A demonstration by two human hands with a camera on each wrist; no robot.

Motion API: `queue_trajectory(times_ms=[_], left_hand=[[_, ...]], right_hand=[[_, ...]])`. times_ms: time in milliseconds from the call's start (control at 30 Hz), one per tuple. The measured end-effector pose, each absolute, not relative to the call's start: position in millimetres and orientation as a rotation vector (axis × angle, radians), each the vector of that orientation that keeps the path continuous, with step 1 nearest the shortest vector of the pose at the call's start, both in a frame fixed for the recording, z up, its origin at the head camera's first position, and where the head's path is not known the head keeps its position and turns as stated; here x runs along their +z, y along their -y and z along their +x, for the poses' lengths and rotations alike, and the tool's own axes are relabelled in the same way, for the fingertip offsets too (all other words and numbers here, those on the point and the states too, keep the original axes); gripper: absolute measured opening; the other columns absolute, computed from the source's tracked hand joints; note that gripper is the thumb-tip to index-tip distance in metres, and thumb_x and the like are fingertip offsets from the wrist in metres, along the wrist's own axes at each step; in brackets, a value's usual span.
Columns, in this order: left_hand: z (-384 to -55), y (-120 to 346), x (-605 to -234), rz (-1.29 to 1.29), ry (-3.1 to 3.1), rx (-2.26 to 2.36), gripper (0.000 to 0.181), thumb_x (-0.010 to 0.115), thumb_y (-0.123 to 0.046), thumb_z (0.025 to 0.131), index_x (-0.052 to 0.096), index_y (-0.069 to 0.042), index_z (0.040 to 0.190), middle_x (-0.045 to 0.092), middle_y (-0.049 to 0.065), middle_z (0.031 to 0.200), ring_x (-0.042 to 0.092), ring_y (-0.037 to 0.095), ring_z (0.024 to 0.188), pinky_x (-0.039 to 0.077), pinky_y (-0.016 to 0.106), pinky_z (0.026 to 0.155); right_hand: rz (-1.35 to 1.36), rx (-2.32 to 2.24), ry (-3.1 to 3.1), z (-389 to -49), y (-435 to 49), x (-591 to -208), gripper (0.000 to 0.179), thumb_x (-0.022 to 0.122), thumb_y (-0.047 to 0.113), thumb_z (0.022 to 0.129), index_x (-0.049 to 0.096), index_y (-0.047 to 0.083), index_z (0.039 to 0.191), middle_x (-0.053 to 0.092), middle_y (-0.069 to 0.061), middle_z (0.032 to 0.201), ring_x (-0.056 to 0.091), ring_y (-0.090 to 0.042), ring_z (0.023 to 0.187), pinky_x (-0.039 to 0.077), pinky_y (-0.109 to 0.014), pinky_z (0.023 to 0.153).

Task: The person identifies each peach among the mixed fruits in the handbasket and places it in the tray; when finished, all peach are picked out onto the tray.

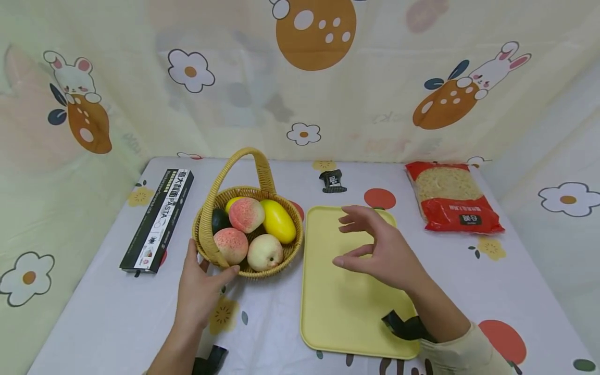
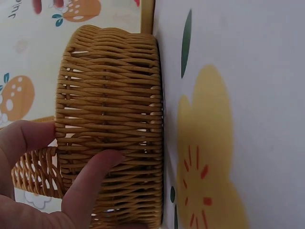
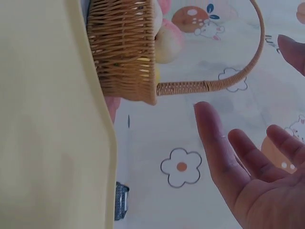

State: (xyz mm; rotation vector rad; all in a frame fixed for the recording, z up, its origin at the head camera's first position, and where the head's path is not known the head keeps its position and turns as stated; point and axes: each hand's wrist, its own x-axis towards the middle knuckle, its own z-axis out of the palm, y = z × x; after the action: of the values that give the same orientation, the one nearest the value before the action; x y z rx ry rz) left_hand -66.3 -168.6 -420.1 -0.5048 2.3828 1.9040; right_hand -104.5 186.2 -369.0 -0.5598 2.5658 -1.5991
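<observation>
A wicker basket (image 1: pixel 258 274) with a tall arched handle stands left of the tray. Inside it are two pink peaches (image 1: pixel 246 214), a pale round fruit (image 1: pixel 265 252), a yellow mango-like fruit (image 1: pixel 279 221) and a dark green fruit (image 1: pixel 219 222). My left hand (image 1: pixel 198 291) holds the basket's near left side; in the left wrist view its thumb (image 2: pixel 95 174) presses the woven wall and a finger rests at the rim. My right hand (image 1: pixel 379 247) hovers over the yellow tray (image 1: pixel 328 317), fingers apart and loosely bent, with nothing in it.
A black-and-white pasta box (image 1: pixel 159 221) lies to the left of the basket. Behind the tray sits a small black packet (image 1: pixel 333 181). At the back right is a red bag of pale dry food (image 1: pixel 453 197). Patterned curtains (image 1: pixel 244 104) enclose the table.
</observation>
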Motion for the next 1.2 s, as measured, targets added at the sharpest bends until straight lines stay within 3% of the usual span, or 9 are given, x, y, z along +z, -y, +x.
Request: queue_trajectory(times_ms=[267, 467, 700, 967, 1200], left_hand=[[-67, 169, -424, -0.506, -2.403, 1.875, 0.125, 0.083, -0.009, 0.089, -0.013, -0.012, 0.169, -0.01, 0.007, 0.179, 0.019, 0.045, 0.162, 0.038, 0.053, 0.123], [-64, 168, -430, -0.495, -2.393, 1.89, 0.126, 0.084, -0.007, 0.088, -0.014, -0.012, 0.169, -0.01, 0.01, 0.178, 0.019, 0.048, 0.161, 0.039, 0.053, 0.122], [-63, 166, -432, -0.478, -2.409, 1.881, 0.125, 0.084, -0.007, 0.088, -0.012, -0.009, 0.169, -0.01, 0.014, 0.178, 0.019, 0.051, 0.16, 0.038, 0.055, 0.123], [-66, 167, -432, -0.422, -2.428, 1.926, 0.124, 0.084, -0.006, 0.089, -0.01, -0.009, 0.169, -0.01, 0.013, 0.178, 0.019, 0.05, 0.16, 0.038, 0.052, 0.123], [-66, 171, -428, -0.432, -2.443, 1.921, 0.123, 0.084, -0.008, 0.089, -0.009, -0.009, 0.169, -0.009, 0.013, 0.178, 0.019, 0.047, 0.161, 0.038, 0.049, 0.123]], right_hand=[[-0.686, -1.579, -2.423, -141, -148, -362, 0.087, 0.094, 0.021, 0.08, 0.049, 0.023, 0.155, 0.058, -0.006, 0.15, 0.059, -0.03, 0.137, 0.066, -0.038, 0.091], [-0.719, -1.43, -2.389, -168, -115, -365, 0.086, 0.094, 0.032, 0.079, 0.051, 0.025, 0.154, 0.056, -0.003, 0.155, 0.054, -0.031, 0.143, 0.065, -0.043, 0.093], [-0.77, -1.269, -2.382, -191, -86, -369, 0.089, 0.093, 0.039, 0.078, 0.051, 0.022, 0.154, 0.056, -0.011, 0.156, 0.053, -0.036, 0.144, 0.048, -0.061, 0.116], [-0.827, -1.244, -2.355, -210, -61, -372, 0.093, 0.093, 0.036, 0.079, 0.048, 0.014, 0.157, 0.052, -0.013, 0.16, 0.047, -0.036, 0.151, 0.038, -0.057, 0.126], [-0.863, -1.16, -2.363, -219, -40, -371, 0.094, 0.092, 0.041, 0.079, 0.047, 0.018, 0.158, 0.053, -0.011, 0.159, 0.048, -0.03, 0.15, 0.041, -0.052, 0.124]])
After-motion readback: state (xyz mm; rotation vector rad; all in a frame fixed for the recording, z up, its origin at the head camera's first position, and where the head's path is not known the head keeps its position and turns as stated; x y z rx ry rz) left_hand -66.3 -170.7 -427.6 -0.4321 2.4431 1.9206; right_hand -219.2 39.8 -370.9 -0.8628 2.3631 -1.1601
